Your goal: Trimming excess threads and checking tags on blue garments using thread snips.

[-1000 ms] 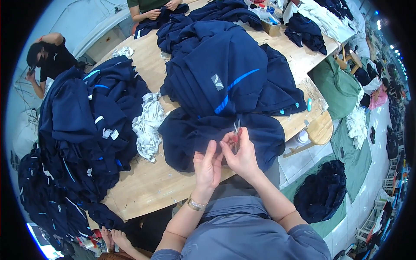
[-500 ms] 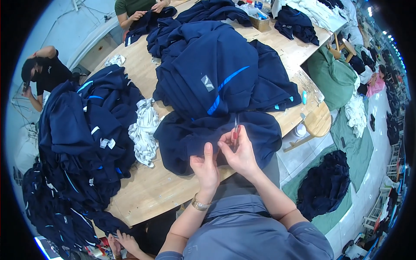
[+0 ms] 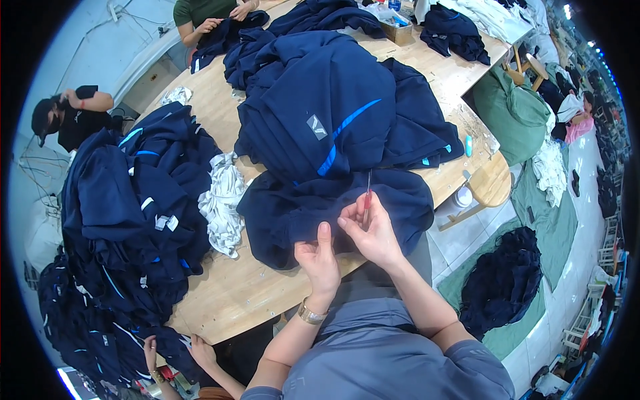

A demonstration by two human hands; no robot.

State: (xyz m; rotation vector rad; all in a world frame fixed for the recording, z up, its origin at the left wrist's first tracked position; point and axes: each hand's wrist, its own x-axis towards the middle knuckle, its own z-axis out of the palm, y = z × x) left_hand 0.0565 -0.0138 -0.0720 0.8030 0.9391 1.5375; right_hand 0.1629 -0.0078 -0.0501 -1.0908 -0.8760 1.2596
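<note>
A navy garment (image 3: pixel 273 223) lies bunched on the table's edge in front of me. My left hand (image 3: pixel 319 265) is closed on its near edge, thumb pointing up and the fingers curled under the cloth. My right hand (image 3: pixel 375 235) grips a small pair of red-handled thread snips (image 3: pixel 367 199), blades pointing away from me over the cloth. The thumb and forefinger of that hand come near my left thumb without plainly touching it. Whether the right fingertips also pinch some cloth or thread I cannot make out.
A large navy pile (image 3: pixel 320 100) with a bright blue stripe rises just beyond. More navy garments (image 3: pixel 113 193) and a white cloth (image 3: pixel 222 203) are to the left. Co-workers' hands (image 3: pixel 200 350) handle cloth at lower left and far side. A stool (image 3: pixel 490 181) stands right.
The snips' blades, spread before, now look like one thin line. My hands have shifted only slightly. At lower left, the co-worker's hands have moved apart along the navy cloth.
</note>
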